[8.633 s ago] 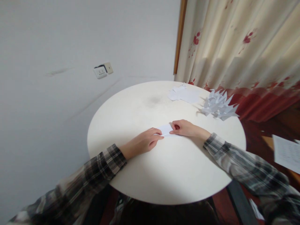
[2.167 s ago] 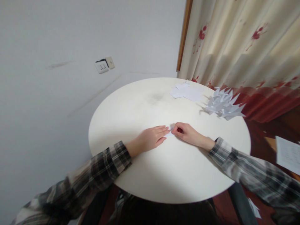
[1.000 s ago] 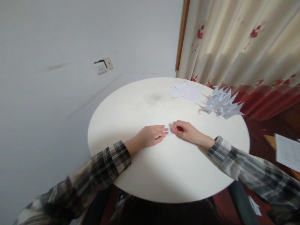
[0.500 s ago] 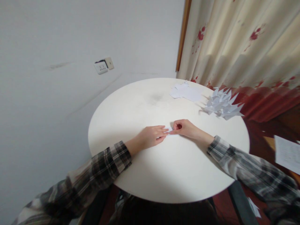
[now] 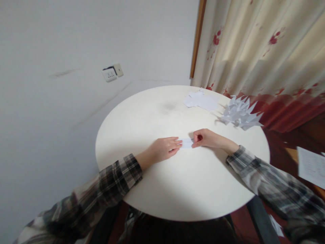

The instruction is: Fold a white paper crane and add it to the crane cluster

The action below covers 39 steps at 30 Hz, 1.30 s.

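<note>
- Round white table [image 5: 142, 112]: small white folded paper strip [image 5: 187, 143] near centre.
- Left hand [image 5: 164, 148] flat, fingertips pinning one end; right hand [image 5: 206, 139] pinching the other.
- Judged light, flimsy; grip by the ends.

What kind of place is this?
Probably a home room, used for paper craft: round white table, flowered curtain, wall socket, pile of folded paper shapes; right hand pinches a paper strip.
</note>
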Available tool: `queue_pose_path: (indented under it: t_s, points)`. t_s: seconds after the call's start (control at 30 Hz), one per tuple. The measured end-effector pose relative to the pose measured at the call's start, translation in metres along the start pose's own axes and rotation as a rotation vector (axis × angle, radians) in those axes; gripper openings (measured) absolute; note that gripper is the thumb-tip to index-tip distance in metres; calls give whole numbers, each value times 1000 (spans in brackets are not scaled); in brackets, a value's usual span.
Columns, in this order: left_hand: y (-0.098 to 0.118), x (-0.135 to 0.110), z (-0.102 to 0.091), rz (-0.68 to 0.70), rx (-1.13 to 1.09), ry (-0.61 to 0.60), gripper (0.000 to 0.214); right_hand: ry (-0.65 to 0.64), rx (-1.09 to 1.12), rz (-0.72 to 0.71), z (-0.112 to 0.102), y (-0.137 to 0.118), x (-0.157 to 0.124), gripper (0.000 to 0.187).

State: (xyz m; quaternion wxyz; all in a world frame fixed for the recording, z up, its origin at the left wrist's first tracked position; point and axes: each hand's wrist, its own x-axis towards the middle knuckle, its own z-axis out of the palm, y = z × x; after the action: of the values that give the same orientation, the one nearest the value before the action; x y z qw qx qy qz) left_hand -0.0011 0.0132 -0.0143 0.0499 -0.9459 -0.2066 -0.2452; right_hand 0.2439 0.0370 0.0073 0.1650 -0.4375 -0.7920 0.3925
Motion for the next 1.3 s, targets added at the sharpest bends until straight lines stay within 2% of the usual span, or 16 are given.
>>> queue_pose_path:
  t_s: [0.23,0.3,0.37,0.43,0.5,0.57,0.7,0.87,1.07,1.3]
  points:
    - [0,-1,-1,-5,-15,-9,21,-90,-11,-14,-7,2,-5,26]
    - [0,-1,-2,-6,-20,-18,22,-82,31,-34,-7,2,-7,27]
    - [1,-1,-2,-10,-24,-27,22,-23,86,-65,-6,0,-9,29]
    - [1,-1,-2,-15,-28,-33,23,99,120,-105,-4,-7,-12,30]
    - [1,-2,-2,-18,-29,-38,23,248,91,-163,0,-15,-15,30]
    - [1,-2,-1,-18,-27,-40,23,310,6,-283,6,-23,-17,26]
    - [1,-1,-1,-26,-15,-31,23,190,-179,-505,18,-27,-20,24]
    - [5,1,-4,-26,3,-48,24,157,-418,-628,23,-20,-20,23]
    - [13,1,-10,-32,26,-123,34,179,-544,-636,24,-21,-22,28]
    - [12,-2,-11,8,28,-132,33,189,-561,-624,26,-20,-25,29]
